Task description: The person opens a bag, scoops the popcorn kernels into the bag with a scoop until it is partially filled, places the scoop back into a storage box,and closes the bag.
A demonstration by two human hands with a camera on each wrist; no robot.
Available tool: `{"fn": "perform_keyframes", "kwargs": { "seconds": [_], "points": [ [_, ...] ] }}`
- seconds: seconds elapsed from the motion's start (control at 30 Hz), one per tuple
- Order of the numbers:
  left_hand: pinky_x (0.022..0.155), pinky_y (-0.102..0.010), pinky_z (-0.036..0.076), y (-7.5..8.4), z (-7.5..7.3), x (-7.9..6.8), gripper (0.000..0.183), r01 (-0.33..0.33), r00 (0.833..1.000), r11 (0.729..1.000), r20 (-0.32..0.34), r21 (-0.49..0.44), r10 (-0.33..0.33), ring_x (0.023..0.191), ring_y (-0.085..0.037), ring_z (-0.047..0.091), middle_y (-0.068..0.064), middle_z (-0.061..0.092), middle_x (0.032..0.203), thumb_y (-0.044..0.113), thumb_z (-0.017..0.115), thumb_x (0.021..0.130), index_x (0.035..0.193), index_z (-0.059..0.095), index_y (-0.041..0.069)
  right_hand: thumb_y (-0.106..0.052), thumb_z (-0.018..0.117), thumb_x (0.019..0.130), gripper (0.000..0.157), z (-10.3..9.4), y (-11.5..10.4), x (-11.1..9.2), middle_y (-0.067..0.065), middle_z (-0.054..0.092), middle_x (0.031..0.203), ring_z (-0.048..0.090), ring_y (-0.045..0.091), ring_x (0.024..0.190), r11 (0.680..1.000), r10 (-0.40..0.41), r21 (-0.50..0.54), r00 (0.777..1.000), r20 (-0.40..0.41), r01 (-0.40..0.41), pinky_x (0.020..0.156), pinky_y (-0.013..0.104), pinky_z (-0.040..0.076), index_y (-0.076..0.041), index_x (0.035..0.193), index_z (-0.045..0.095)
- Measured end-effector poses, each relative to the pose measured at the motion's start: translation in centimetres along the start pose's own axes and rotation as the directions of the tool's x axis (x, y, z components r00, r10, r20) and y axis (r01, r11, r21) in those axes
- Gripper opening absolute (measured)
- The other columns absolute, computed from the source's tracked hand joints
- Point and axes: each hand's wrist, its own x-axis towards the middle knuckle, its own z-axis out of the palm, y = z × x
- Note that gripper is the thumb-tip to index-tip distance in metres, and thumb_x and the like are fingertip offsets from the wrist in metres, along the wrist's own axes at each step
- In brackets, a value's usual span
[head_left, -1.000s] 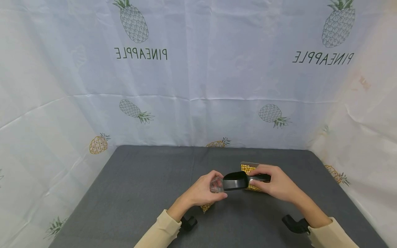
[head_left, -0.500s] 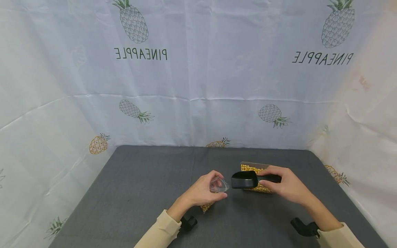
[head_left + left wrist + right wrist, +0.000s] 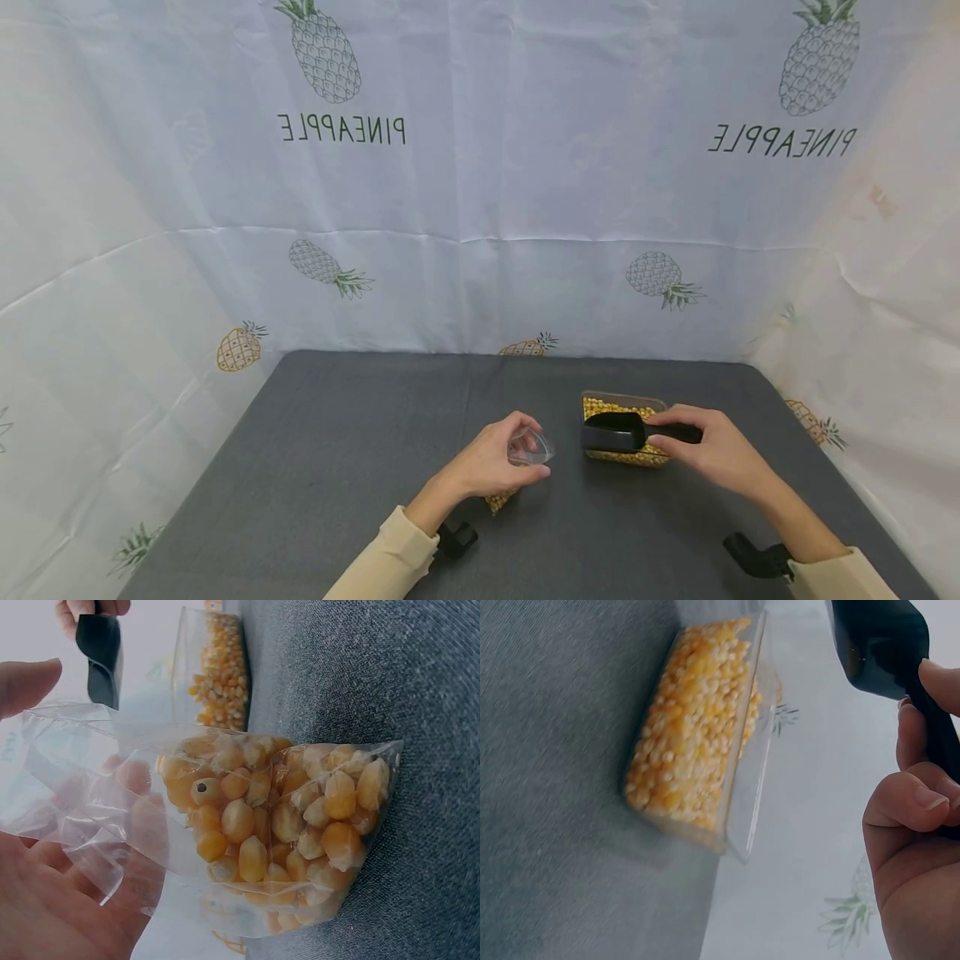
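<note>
My left hand point(image 3: 487, 460) holds the mouth of a clear plastic bag point(image 3: 97, 787) spread between thumb and fingers. Yellow corn kernels point(image 3: 251, 825) fill the lower part of the bag, which stands upright on the grey table. In my right hand point(image 3: 708, 450) I grip the handle of a black scoop point(image 3: 613, 433), held level above a clear plastic box point(image 3: 739, 750). Corn kernels point(image 3: 682, 727) fill much of that box. A kernel-coloured speck shows inside the scoop in the right wrist view. In the head view, the left hand hides most of the bag.
A grey cloth-like surface covers the table point(image 3: 375, 450). White curtains point(image 3: 480, 183) printed with pineapples hang behind it and along both sides. Black wrist mounts point(image 3: 757, 557) sit below both hands, close over the table.
My right hand has carried the scoop rightward, from beside the bag's mouth to above the box. The left hand and the bag have stayed in place.
</note>
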Motion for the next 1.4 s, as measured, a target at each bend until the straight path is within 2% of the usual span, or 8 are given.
{"fn": "perform_keyframes", "kwargs": {
  "seconds": [0.23,0.43,0.57,0.67,0.87,1.1,1.4],
  "points": [
    [0.085,-0.026,0.055,0.2,0.0,-0.1,0.05,0.011,1.0,1.0,-0.012,0.004,-0.011,0.092,-0.006,0.06,-0.001,0.062,0.107,0.034,0.073,0.093,0.132,0.054,0.01,-0.021,0.072,0.097,0.024,-0.4,1.0,-0.3,0.002,0.069,0.117,0.064,0.013,0.104,0.999,0.002,-0.054,1.0,-0.019,-0.003,0.077,0.032,0.055,-0.015,0.12,0.073],
    [0.085,-0.026,0.055,0.0,0.1,0.0,0.05,0.002,1.0,1.0,-0.011,0.001,-0.002,0.093,-0.006,0.061,-0.003,0.062,0.108,0.033,0.073,0.093,0.132,0.054,0.007,-0.021,0.072,0.097,0.025,-0.8,1.7,-0.6,0.008,0.068,0.119,0.064,0.02,0.104,0.998,0.034,-0.05,0.999,-0.03,-0.036,0.074,0.032,0.055,-0.012,0.12,0.073],
    [0.086,-0.026,0.055,-0.1,0.1,0.0,0.051,-0.005,1.0,1.0,-0.011,-0.005,0.005,0.095,-0.006,0.061,-0.005,0.063,0.108,0.032,0.074,0.093,0.132,0.054,0.005,-0.023,0.072,0.097,0.025,-1.0,2.2,-0.6,0.01,0.068,0.12,0.063,0.03,0.108,0.994,0.052,-0.091,0.998,-0.043,-0.056,0.077,0.034,0.054,-0.012,0.119,0.073],
    [0.086,-0.026,0.055,-0.1,0.1,0.0,0.051,-0.007,1.0,1.0,-0.013,-0.003,0.007,0.095,-0.006,0.061,-0.004,0.063,0.108,0.032,0.074,0.093,0.132,0.054,0.004,-0.025,0.072,0.097,0.026,-1.2,2.6,-0.7,0.01,0.068,0.121,0.062,0.032,0.111,0.99,0.072,-0.118,0.996,-0.05,-0.077,0.08,0.037,0.054,-0.013,0.119,0.073],
    [0.084,-0.026,0.054,-0.1,0.0,0.0,0.052,-0.002,1.0,1.0,-0.016,0.007,0.003,0.093,-0.005,0.06,0.0,0.062,0.106,0.033,0.074,0.093,0.132,0.054,0.005,-0.025,0.073,0.097,0.026,-1.5,3.5,-0.9,0.01,0.069,0.119,0.063,0.025,0.107,0.986,0.093,-0.133,0.994,-0.056,-0.1,0.079,0.037,0.054,-0.011,0.119,0.073],
    [0.084,-0.026,0.054,0.1,0.0,0.0,0.052,0.009,1.0,1.0,-0.016,0.005,-0.009,0.091,-0.005,0.06,0.002,0.061,0.106,0.034,0.073,0.093,0.133,0.054,0.006,-0.027,0.072,0.097,0.029,-1.8,4.6,-1.4,0.015,0.069,0.12,0.061,0.038,0.109,0.981,0.126,-0.14,0.991,-0.052,-0.132,0.083,0.056,0.053,-0.008,0.119,0.073],
    [0.085,-0.025,0.054,0.2,0.0,-0.1,0.052,0.015,1.0,1.0,-0.014,-0.011,-0.015,0.09,-0.005,0.06,0.002,0.061,0.105,0.033,0.073,0.094,0.133,0.053,0.005,-0.027,0.073,0.096,0.03,-2.5,5.1,-1.3,0.017,0.069,0.119,0.062,0.039,0.107,0.973,0.129,-0.185,0.99,-0.056,-0.137,0.08,0.051,0.054,-0.007,0.118,0.073]
  ]
}}
